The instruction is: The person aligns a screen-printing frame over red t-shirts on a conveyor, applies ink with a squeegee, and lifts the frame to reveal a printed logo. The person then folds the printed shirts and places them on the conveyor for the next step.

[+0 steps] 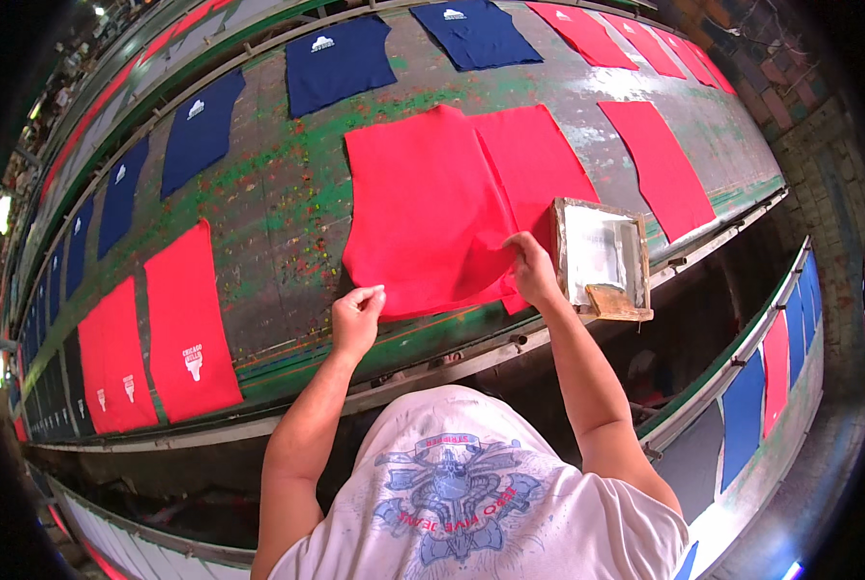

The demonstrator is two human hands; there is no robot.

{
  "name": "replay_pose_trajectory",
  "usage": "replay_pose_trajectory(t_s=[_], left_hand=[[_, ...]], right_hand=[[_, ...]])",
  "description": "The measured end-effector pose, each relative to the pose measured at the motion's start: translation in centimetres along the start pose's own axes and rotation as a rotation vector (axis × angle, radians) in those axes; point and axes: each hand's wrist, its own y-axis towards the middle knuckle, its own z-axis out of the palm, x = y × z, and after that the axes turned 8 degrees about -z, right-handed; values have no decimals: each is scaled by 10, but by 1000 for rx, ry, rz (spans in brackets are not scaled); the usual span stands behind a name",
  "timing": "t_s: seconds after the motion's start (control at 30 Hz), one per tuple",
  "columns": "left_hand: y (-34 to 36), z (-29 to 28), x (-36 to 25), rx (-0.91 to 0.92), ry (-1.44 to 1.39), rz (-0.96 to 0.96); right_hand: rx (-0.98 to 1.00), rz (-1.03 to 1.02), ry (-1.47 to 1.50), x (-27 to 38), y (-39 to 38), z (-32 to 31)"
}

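Observation:
My left hand (pixel 357 314) pinches the lower left corner of a red fabric panel (pixel 408 203) on the long, paint-spattered table (pixel 263 227). Closed on the same panel's lower right part is my right hand (pixel 532 269), where the cloth is lifted and creased. That panel overlaps a second red panel (pixel 539 159) to its right. Just right of my right hand sits a small wooden screen frame (pixel 602 246) with white mesh and a wooden block (pixel 616 302) at its lower side.
Navy panels (pixel 336 68) with white prints line the far edge; printed red panels (pixel 186 319) lie left, plain (pixel 655 169) and printed ones (pixel 577 34) right. A metal rail (pixel 452 358) runs along the near edge. Another table (pixel 742 425) with coloured panels stands at the lower right.

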Motion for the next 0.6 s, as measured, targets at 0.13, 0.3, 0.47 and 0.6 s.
replay_pose_trajectory(t_s=[0.13, 0.3, 0.47, 0.6], left_hand=[[3, 0, 12, -62, 178, 129], [-4, -5, 12, -64, 267, 218], [-12, -5, 10, -65, 320, 330], [-17, -5, 14, -48, 389, 428]], right_hand=[[212, -83, -537, 14, -9, -5], [335, 144, -908, 31, -6, -13], [278, 203, -852, 30, -2, -10], [196, 226, -811, 27, -7, -2]])
